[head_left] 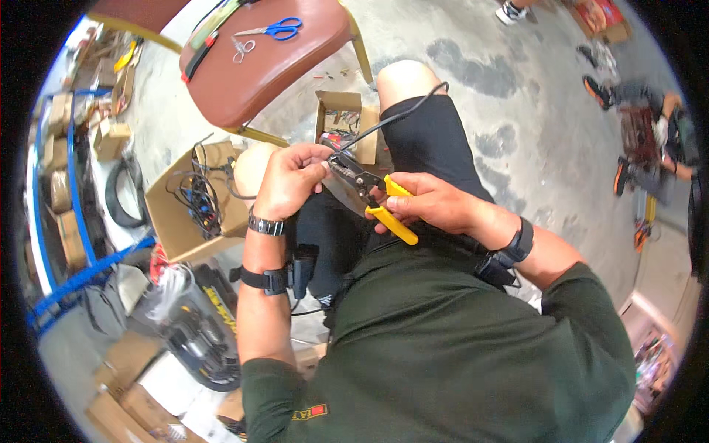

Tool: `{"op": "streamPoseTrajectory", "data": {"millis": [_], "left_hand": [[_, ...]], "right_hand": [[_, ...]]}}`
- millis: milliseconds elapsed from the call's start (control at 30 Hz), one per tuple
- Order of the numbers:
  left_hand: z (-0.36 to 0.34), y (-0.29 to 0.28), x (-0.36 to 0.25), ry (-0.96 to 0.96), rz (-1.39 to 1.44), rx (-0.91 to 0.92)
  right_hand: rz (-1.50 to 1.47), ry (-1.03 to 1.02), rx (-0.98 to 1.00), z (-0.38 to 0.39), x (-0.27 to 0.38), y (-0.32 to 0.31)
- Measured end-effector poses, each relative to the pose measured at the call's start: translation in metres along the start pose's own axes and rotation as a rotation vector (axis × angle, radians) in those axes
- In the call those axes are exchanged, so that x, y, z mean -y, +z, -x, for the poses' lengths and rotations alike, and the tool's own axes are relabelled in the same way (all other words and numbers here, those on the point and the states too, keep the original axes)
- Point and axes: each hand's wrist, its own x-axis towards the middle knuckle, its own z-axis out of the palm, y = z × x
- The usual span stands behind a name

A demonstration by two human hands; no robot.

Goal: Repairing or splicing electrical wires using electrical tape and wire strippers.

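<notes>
Above my lap, my right hand (pixel 432 201) is wrapped round the yellow handles of a pair of wire strippers (pixel 363 179). The dark jaws point left, toward my left hand (pixel 292 181), which pinches a black cable (pixel 395 120) close beside them. From there the cable runs up and right across my right knee. Whether the jaws bite on the cable is too small to tell. Just beyond my hands, an open cardboard box (pixel 369 133) on the floor holds wire pieces and small scraps.
A larger cardboard box (pixel 166 199) with tangled black cables stands by my left knee. On the brown chair (pixel 269 81) lie blue-handled scissors (pixel 283 29), small scissors (pixel 242 50) and a red-and-black tool (pixel 199 57). Blue shelving (pixel 80 184) lines the left; another person (pixel 676 140) sits at right.
</notes>
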Motion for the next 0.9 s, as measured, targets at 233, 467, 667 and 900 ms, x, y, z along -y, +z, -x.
{"op": "streamPoseTrajectory", "data": {"millis": [233, 467, 667, 900], "left_hand": [[0.002, -0.001, -0.007, -0.022, 0.011, -0.032], [0.002, -0.002, -0.006, 0.049, 0.028, -0.040], [0.005, -0.005, -0.005, 0.073, 0.024, -0.077], [0.006, -0.003, -0.007, 0.082, -0.002, -0.062]], "right_hand": [[0.028, -0.016, -0.001, -0.002, -0.003, 0.003], [-0.022, -0.003, -0.013, -0.005, -0.007, 0.008], [-0.074, 0.009, -0.039, -0.006, -0.008, 0.014], [-0.062, 0.002, -0.034, -0.006, -0.009, 0.016]]}}
